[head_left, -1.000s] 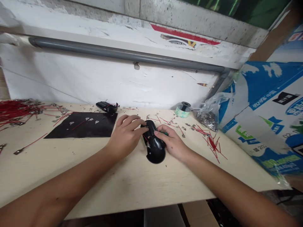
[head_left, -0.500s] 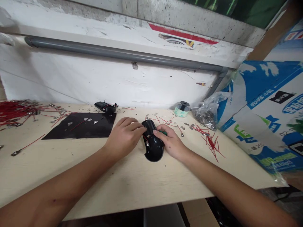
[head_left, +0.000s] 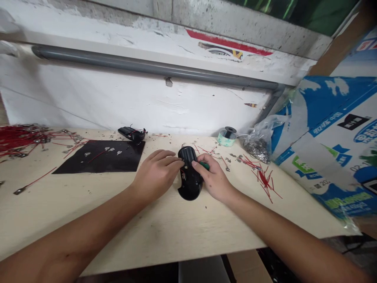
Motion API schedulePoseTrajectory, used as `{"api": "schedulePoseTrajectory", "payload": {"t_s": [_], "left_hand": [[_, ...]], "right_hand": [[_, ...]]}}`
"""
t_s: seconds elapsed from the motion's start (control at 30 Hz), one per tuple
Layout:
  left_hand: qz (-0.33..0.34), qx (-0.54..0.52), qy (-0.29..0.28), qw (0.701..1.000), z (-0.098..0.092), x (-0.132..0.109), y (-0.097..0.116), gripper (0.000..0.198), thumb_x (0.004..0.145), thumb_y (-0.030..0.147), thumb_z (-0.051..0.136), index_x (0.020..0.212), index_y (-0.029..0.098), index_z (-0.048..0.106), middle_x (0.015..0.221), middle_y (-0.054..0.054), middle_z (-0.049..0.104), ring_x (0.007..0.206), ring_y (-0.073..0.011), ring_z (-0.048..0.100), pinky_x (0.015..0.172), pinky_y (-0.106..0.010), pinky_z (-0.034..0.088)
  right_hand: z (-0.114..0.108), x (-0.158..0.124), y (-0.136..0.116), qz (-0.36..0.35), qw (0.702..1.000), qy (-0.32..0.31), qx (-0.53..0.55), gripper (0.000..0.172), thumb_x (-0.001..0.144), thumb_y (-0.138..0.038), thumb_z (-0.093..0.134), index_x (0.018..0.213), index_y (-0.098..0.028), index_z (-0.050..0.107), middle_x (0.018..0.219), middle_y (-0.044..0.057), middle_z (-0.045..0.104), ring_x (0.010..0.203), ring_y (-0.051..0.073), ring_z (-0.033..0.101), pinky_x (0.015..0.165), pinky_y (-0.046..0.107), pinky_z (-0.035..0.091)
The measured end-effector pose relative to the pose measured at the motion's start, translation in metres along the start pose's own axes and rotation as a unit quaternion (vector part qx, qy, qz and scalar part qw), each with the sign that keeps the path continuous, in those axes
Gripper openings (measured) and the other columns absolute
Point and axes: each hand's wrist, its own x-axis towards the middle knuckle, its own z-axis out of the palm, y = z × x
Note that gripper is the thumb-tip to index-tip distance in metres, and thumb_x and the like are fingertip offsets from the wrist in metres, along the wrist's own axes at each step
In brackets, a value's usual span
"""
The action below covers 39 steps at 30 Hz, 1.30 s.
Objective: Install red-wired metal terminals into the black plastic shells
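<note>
A black plastic housing [head_left: 190,188] with a long hollow at its far end is held a little over the table, with a short red wire along its left inner side. My right hand [head_left: 215,177] grips its right side, thumb on top. A green handle-like piece [head_left: 204,165] shows between that hand's fingers; the rest of it is hidden. My left hand [head_left: 159,171] has its fingertips pressed together at the housing's left edge, by the hollow. Whatever lies between those fingertips is too small to make out.
On the left are a black mat [head_left: 103,159] bearing metal tabs, and a heap of red wires [head_left: 17,141]. Behind stands another black housing [head_left: 131,133]. To the right are a tape roll [head_left: 226,137], a bag of metal parts [head_left: 257,147], loose red wires [head_left: 265,179] and a blue-white carton [head_left: 330,137].
The housing has tilted slightly, its far end rising a little. My left fingertips have shifted slightly right and down along its left edge. My right hand keeps its grip.
</note>
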Motion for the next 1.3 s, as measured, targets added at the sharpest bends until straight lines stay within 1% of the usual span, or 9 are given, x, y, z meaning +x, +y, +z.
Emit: {"api": "schedulePoseTrajectory", "payload": {"t_s": [0.13, 0.33, 0.4, 0.5, 0.6, 0.77, 0.93, 1.13, 1.3], "left_hand": [[-0.035, -0.049, 0.023, 0.998, 0.004, -0.001, 0.003, 0.017, 0.09, 0.008, 0.057, 0.1, 0.013, 0.07, 0.096, -0.009, 0.076, 0.09, -0.0241, 0.072, 0.082, -0.039, 0.058], [-0.078, -0.129, 0.011, 0.988, 0.007, 0.001, 0.01, 0.013, 0.091, 0.012, 0.058, 0.092, 0.015, 0.071, 0.09, -0.008, 0.075, 0.089, -0.0228, 0.071, 0.082, -0.037, 0.058], [-0.132, -0.181, 0.003, 0.975, 0.008, 0.001, 0.011, 0.012, 0.09, 0.013, 0.06, 0.091, 0.016, 0.071, 0.089, -0.006, 0.075, 0.088, -0.0213, 0.069, 0.081, -0.035, 0.057], [-0.23, -0.266, -0.009, 0.936, 0.01, 0.0, 0.011, 0.012, 0.089, 0.012, 0.061, 0.089, 0.018, 0.071, 0.093, -0.005, 0.072, 0.088, -0.018, 0.067, 0.08, -0.032, 0.055], [-0.278, -0.318, -0.012, 0.906, 0.011, 0.0, 0.013, 0.011, 0.089, 0.013, 0.061, 0.088, 0.019, 0.07, 0.095, -0.004, 0.068, 0.088, -0.0163, 0.065, 0.082, -0.031, 0.053], [-0.278, -0.363, -0.023, 0.889, 0.013, 0.001, 0.015, 0.011, 0.091, 0.015, 0.059, 0.09, 0.019, 0.069, 0.097, -0.004, 0.066, 0.093, -0.0164, 0.063, 0.085, -0.031, 0.05], [-0.273, -0.367, -0.034, 0.889, 0.014, 0.002, 0.013, 0.012, 0.092, 0.014, 0.057, 0.091, 0.019, 0.068, 0.099, -0.005, 0.065, 0.096, -0.0176, 0.062, 0.088, -0.034, 0.049], [-0.26, -0.371, -0.053, 0.89, 0.012, 0.002, 0.013, 0.014, 0.094, 0.015, 0.055, 0.092, 0.019, 0.068, 0.1, -0.006, 0.063, 0.097, -0.0185, 0.061, 0.09, -0.036, 0.049], [-0.286, -0.369, -0.06, 0.882, 0.011, 0.002, 0.013, 0.012, 0.092, 0.018, 0.056, 0.091, 0.02, 0.068, 0.102, -0.007, 0.059, 0.098, -0.0195, 0.06, 0.092, -0.039, 0.049]], "right_hand": [[0.0, 0.0, 0.002, -0.021, 1.0, 0.013, -0.019, 0.025, 0.09, -0.042, 0.062, 0.084, -0.022, 0.049, 0.078, -0.002, 0.049, 0.073, 0.016, 0.045, 0.066, 0.029, 0.036], [-0.001, -0.001, 0.002, -0.037, 0.998, 0.017, -0.041, 0.024, 0.092, -0.041, 0.06, 0.085, -0.022, 0.048, 0.079, -0.001, 0.05, 0.075, 0.017, 0.047, 0.067, 0.029, 0.036], [-0.001, -0.001, 0.001, -0.039, 0.998, 0.017, -0.053, 0.024, 0.092, -0.041, 0.06, 0.086, -0.022, 0.048, 0.08, -0.001, 0.05, 0.075, 0.017, 0.047, 0.068, 0.03, 0.037], [-0.001, -0.002, 0.0, -0.045, 0.997, 0.017, -0.057, 0.023, 0.093, -0.041, 0.059, 0.087, -0.022, 0.048, 0.081, -0.002, 0.05, 0.076, 0.017, 0.047, 0.069, 0.03, 0.038], [-0.002, -0.003, -0.002, -0.058, 0.996, 0.02, -0.065, 0.021, 0.094, -0.04, 0.058, 0.089, -0.022, 0.048, 0.082, -0.002, 0.05, 0.077, 0.017, 0.048, 0.072, 0.03, 0.038], [-0.003, -0.003, -0.003, -0.064, 0.996, 0.022, -0.064, 0.021, 0.094, -0.039, 0.058, 0.088, -0.022, 0.048, 0.082, -0.001, 0.05, 0.077, 0.017, 0.048, 0.073, 0.031, 0.038], [-0.003, -0.002, 0.0, -0.056, 0.996, 0.019, -0.06, 0.021, 0.094, -0.039, 0.058, 0.087, -0.022, 0.048, 0.082, -0.001, 0.05, 0.077, 0.017, 0.047, 0.072, 0.031, 0.038], [-0.003, -0.004, -0.001, -0.072, 0.995, 0.014, -0.069, 0.019, 0.094, -0.037, 0.058, 0.088, -0.022, 0.048, 0.081, -0.002, 0.051, 0.076, 0.016, 0.048, 0.071, 0.03, 0.038], [-0.001, -0.005, -0.003, -0.069, 0.995, 0.005, -0.073, 0.019, 0.094, -0.038, 0.058, 0.088, -0.023, 0.048, 0.079, -0.002, 0.05, 0.071, 0.016, 0.047, 0.067, 0.03, 0.039]]}}
